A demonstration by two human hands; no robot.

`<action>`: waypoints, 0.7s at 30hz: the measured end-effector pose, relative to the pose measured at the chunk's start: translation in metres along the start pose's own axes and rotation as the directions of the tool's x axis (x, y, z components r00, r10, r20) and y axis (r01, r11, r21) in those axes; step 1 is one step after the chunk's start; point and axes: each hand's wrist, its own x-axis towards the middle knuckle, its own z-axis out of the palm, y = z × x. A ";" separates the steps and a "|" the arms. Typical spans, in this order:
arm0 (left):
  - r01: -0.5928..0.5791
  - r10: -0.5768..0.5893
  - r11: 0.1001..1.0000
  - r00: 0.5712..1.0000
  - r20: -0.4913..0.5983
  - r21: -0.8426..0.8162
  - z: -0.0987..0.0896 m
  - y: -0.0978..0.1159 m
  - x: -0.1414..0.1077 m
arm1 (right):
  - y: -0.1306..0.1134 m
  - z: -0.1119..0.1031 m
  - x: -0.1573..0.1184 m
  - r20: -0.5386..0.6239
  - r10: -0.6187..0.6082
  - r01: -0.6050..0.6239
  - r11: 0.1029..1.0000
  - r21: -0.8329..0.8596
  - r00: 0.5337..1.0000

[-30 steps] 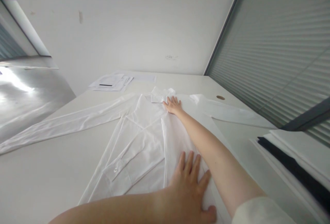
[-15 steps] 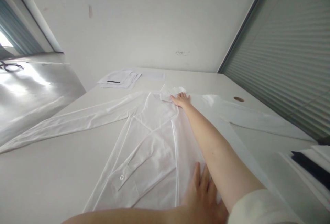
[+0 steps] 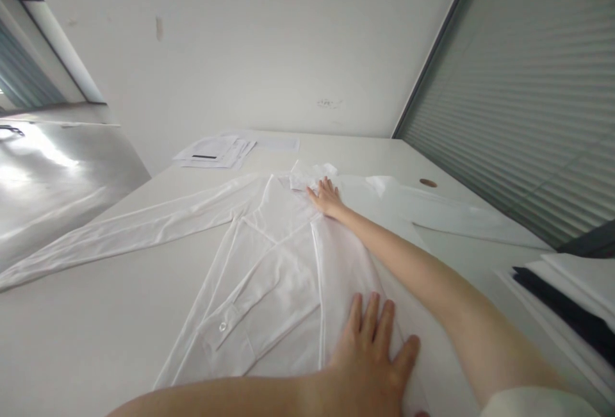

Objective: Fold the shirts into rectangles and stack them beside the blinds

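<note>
A white long-sleeved shirt (image 3: 283,269) lies spread on the white table, its sleeves stretched out to both sides. One cuff with a button lies folded across its front. My right hand (image 3: 327,198) rests open just below the collar (image 3: 300,175), fingers apart and pointing away from me. Nearer to me, my left hand (image 3: 372,353) lies flat on the right part of the shirt front with its fingers spread. The left forearm crosses the bottom of the view over the shirt's lower part, and neither hand grips the cloth.
Loose papers (image 3: 216,150) lie at the table's back left. A stack of folded white and dark cloth (image 3: 571,302) sits at the right edge. A round hole (image 3: 428,182) is in the table, beside the blinds (image 3: 519,97).
My right hand has slid slightly down from the collar toward me. More of my left hand shows, its fingers wider apart. The view has shifted a little to the right.
</note>
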 end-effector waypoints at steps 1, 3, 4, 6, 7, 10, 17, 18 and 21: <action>-0.001 0.001 1.000 1.000 -0.005 -0.010 -0.001 0.001 -0.001 | -0.003 0.000 -0.017 0.029 -0.034 0.034 0.999 0.012 0.999; -0.002 0.002 1.000 1.000 -0.019 -0.016 -0.002 0.002 -0.002 | -0.009 0.001 -0.052 0.091 -0.114 0.114 0.993 0.010 0.989; -0.006 0.006 1.000 1.000 -0.027 -0.015 -0.002 0.002 -0.002 | -0.012 0.001 -0.070 0.111 -0.185 0.186 0.983 0.003 0.976; -0.024 0.023 1.000 0.999 -0.044 -0.006 -0.004 0.003 -0.003 | -0.018 0.003 -0.100 0.140 -0.345 0.350 0.937 -0.009 0.928; -0.038 0.039 0.999 0.998 -0.048 0.003 -0.005 0.003 -0.003 | -0.020 0.003 -0.112 0.153 -0.397 0.404 0.915 -0.015 0.905; -0.100 0.101 0.994 0.994 -0.040 0.036 -0.009 0.008 -0.007 | -0.026 0.005 -0.130 0.162 -0.449 0.462 0.886 -0.049 0.879; -0.277 0.285 0.938 0.959 -0.005 0.210 0.029 0.029 -0.021 | -0.030 0.006 -0.131 0.140 -0.421 0.438 0.891 -0.120 0.896; -0.297 0.306 0.926 0.952 -0.004 0.236 0.038 0.032 -0.023 | -0.030 0.005 -0.132 0.114 -0.429 0.442 0.886 -0.138 0.896; -0.345 0.364 0.892 0.931 -0.010 0.290 0.053 0.039 -0.031 | -0.039 -0.002 -0.139 -0.022 -0.578 0.561 0.799 -0.217 0.815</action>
